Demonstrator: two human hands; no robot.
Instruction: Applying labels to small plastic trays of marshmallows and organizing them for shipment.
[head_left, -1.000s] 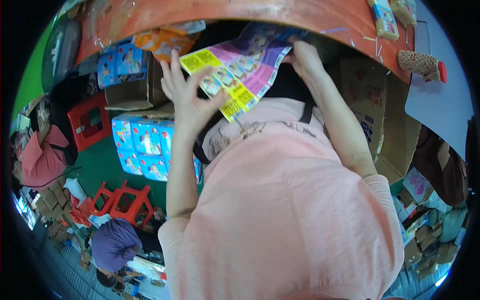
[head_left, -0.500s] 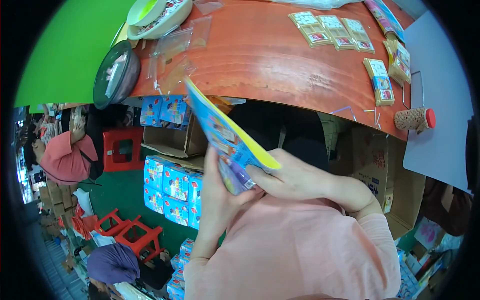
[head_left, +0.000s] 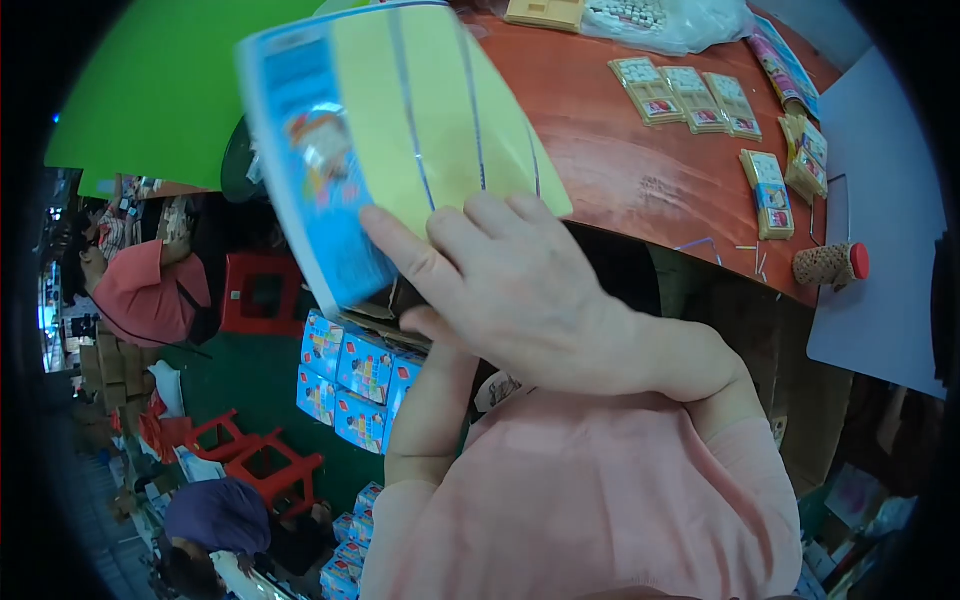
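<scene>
Sheet stack [head_left: 400,130] raised closer to camera | right hand [head_left: 520,290] grasping it | left hand hidden, grip cannot tell | packets [head_left: 690,95] near table's [head_left: 620,180] far edge unsorted

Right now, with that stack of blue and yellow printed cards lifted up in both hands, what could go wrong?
The right hand grips the stack of blue and yellow printed cards only near its lower edge, so the fanned sheets might slip and scatter. The left hand is hidden behind the stack, so its support is unclear. Swung over the orange-brown table, the stack could also brush the small yellow packets laid out in rows there.
</scene>
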